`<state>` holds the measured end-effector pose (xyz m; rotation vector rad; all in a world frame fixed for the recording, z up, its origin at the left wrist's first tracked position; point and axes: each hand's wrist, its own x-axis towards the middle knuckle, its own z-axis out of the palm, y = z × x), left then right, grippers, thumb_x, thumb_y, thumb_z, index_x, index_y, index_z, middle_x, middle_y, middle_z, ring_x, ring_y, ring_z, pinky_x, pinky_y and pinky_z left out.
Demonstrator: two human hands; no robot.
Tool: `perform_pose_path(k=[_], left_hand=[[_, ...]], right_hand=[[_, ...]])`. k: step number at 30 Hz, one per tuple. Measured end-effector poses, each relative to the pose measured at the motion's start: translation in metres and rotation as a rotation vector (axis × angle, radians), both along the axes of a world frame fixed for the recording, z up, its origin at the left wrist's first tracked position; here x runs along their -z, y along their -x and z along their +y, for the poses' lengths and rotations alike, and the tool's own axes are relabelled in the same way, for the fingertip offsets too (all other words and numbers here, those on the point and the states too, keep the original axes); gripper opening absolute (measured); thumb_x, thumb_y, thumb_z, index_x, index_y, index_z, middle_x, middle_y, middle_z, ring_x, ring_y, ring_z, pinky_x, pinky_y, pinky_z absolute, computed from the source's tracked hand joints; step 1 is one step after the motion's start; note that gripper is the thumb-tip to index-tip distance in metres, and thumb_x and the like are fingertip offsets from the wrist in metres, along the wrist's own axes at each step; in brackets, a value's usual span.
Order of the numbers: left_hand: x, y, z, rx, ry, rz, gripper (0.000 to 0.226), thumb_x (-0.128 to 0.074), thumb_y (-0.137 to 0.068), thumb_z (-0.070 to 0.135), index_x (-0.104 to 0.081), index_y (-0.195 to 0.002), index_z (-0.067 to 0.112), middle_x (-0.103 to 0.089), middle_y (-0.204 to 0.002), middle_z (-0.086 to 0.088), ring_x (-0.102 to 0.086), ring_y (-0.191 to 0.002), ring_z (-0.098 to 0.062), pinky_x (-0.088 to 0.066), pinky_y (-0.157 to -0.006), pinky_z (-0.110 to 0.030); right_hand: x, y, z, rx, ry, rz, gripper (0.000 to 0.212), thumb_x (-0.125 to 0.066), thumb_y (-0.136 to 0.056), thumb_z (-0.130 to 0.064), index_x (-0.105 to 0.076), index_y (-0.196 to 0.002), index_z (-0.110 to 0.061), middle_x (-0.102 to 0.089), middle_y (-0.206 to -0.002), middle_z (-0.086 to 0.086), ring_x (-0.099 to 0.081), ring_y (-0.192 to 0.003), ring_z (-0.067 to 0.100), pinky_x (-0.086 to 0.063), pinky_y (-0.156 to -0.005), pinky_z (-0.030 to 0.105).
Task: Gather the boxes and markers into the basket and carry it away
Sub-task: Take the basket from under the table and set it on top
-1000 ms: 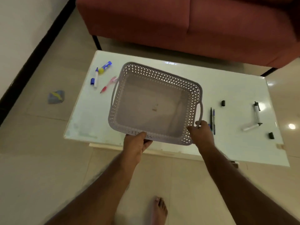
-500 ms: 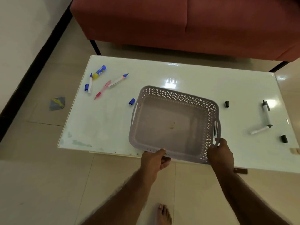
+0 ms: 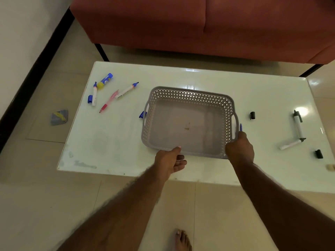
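Basket (image 3: pixel 186 124), empty, at mid-surface toward the near edge, gripped on its near rim by left hand (image 3: pixel 169 162) and at its near-right corner by right hand (image 3: pixel 239 149): placement step, apparently; next, releasing and collecting the scattered markers (image 3: pixel 125 90).

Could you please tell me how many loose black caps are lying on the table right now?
2: one black cap right of the basket, another black cap near the table's right front edge. Others could be hidden behind the basket.
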<state>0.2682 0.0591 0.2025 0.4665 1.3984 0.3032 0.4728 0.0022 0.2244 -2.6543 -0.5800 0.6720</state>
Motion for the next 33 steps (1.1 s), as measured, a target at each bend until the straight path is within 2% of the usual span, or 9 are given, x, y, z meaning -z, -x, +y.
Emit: perform_pose_path(k=[3,6,9,12,15,20,26,29,33], left_hand=[[-0.004,-0.009,0.005,0.085,0.017,-0.009,0.036,-0.059,-0.096,0.036,-0.058,-0.112,0.004,-0.072,-0.100,-0.018,-0.074,-0.081,-0.031,-0.061,-0.070,-0.038],[-0.007,-0.012,0.008,0.179,0.041,0.024,0.046,-0.050,-0.098,0.044,-0.055,-0.116,0.002,-0.072,-0.100,-0.018,-0.074,-0.080,-0.031,-0.061,-0.070,-0.038],[-0.006,-0.006,0.011,0.144,0.035,0.087,0.053,-0.046,-0.099,0.049,-0.056,-0.113,-0.001,-0.072,-0.098,-0.018,-0.073,-0.078,-0.031,-0.061,-0.067,-0.038],[0.002,0.009,0.019,0.009,-0.052,0.166,0.045,-0.050,-0.098,0.044,-0.057,-0.113,0.002,-0.073,-0.095,-0.016,-0.074,-0.079,-0.031,-0.061,-0.070,-0.040],[0.007,0.021,0.031,-0.088,-0.118,0.185,0.041,-0.055,-0.098,0.035,-0.058,-0.114,-0.003,-0.073,-0.093,-0.018,-0.074,-0.078,-0.029,-0.061,-0.063,-0.036],[0.003,0.013,0.056,-0.096,-0.166,0.120,0.037,-0.054,-0.099,0.026,-0.057,-0.115,-0.008,-0.072,-0.097,-0.021,-0.074,-0.079,-0.029,-0.062,-0.069,-0.038],[-0.009,-0.010,0.082,-0.009,-0.215,0.126,0.032,-0.047,-0.103,0.018,-0.055,-0.117,-0.009,-0.069,-0.110,-0.021,-0.071,-0.087,-0.030,-0.060,-0.067,-0.033],[-0.013,-0.017,0.091,0.000,-0.233,0.145,0.024,-0.044,-0.104,0.019,-0.052,-0.112,-0.002,-0.068,-0.114,-0.019,-0.070,-0.096,-0.032,-0.058,-0.074,-0.037],[-0.012,-0.019,0.101,0.023,-0.265,0.185,0.021,-0.043,-0.104,0.022,-0.051,-0.111,0.004,-0.068,-0.116,-0.017,-0.071,-0.090,-0.029,-0.059,-0.073,-0.037]], right_hand=[[0.000,-0.012,0.012,-0.006,-0.024,-0.010,0.044,-0.047,-0.089,-0.009,-0.047,-0.132,-0.013,-0.066,-0.116,0.019,-0.062,-0.106,0.041,-0.047,-0.088,0.040],[0.001,-0.021,0.020,-0.024,-0.047,0.000,0.040,-0.045,-0.089,-0.007,-0.050,-0.128,-0.014,-0.067,-0.117,0.016,-0.061,-0.106,0.039,-0.046,-0.084,0.037],[0.000,-0.025,0.021,-0.016,-0.078,0.010,0.039,-0.045,-0.090,-0.005,-0.050,-0.127,-0.015,-0.067,-0.115,0.015,-0.061,-0.103,0.037,-0.045,-0.079,0.033],[-0.001,-0.029,0.023,0.033,-0.116,0.021,0.037,-0.045,-0.091,-0.006,-0.051,-0.127,-0.014,-0.065,-0.117,0.016,-0.061,-0.102,0.038,-0.052,-0.082,0.037],[0.002,-0.034,0.026,0.080,-0.137,0.037,0.037,-0.045,-0.090,-0.006,-0.052,-0.126,-0.013,-0.064,-0.118,0.018,-0.061,-0.103,0.039,-0.055,-0.086,0.043],[0.006,-0.042,0.040,0.066,-0.166,0.049,0.042,-0.047,-0.092,-0.008,-0.051,-0.134,-0.013,-0.065,-0.123,0.015,-0.060,-0.112,0.033,-0.038,-0.079,0.026],[0.005,-0.055,0.063,0.020,-0.198,0.079,0.048,-0.051,-0.089,-0.006,-0.050,-0.136,-0.012,-0.068,-0.122,0.010,-0.063,-0.110,0.029,-0.042,-0.079,0.024],[0.004,-0.058,0.068,-0.035,-0.220,0.081,0.046,-0.051,-0.086,-0.009,-0.052,-0.133,-0.013,-0.071,-0.116,0.007,-0.066,-0.101,0.029,-0.051,-0.080,0.030],[0.010,-0.060,0.066,-0.086,-0.271,0.094,0.043,-0.049,-0.085,-0.011,-0.056,-0.127,-0.015,-0.072,-0.112,0.006,-0.067,-0.098,0.031,-0.055,-0.087,0.043]])
